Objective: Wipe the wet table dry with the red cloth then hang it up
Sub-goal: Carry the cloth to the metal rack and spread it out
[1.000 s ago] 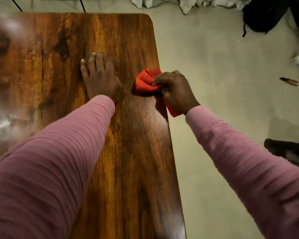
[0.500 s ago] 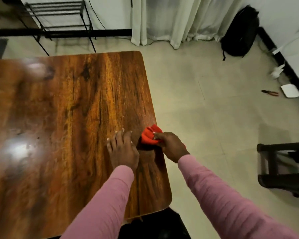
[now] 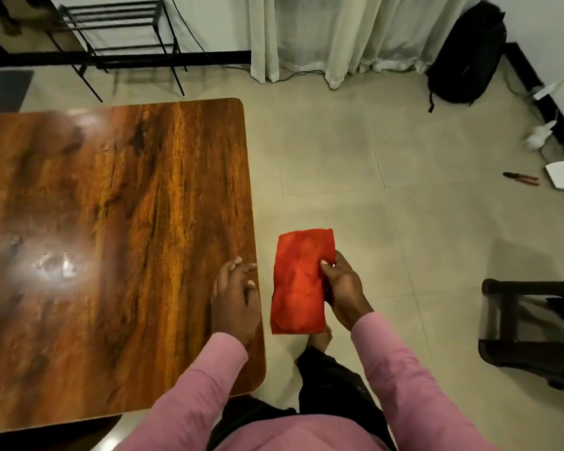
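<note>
A person's right hand grips a folded rectangular red cloth above the tiled floor, just right of the glossy, round-cornered wooden desk; the left hand rests at its edge, fingers relaxed.

Open floor right of the glossy brown wooden table
Beige floor tiles lie bare right of the table; a right hand holds a folded red cloth just off its edge. A black wire rack stands beyond its far edge; a dark low frame and a black backpack sit well right.
</note>
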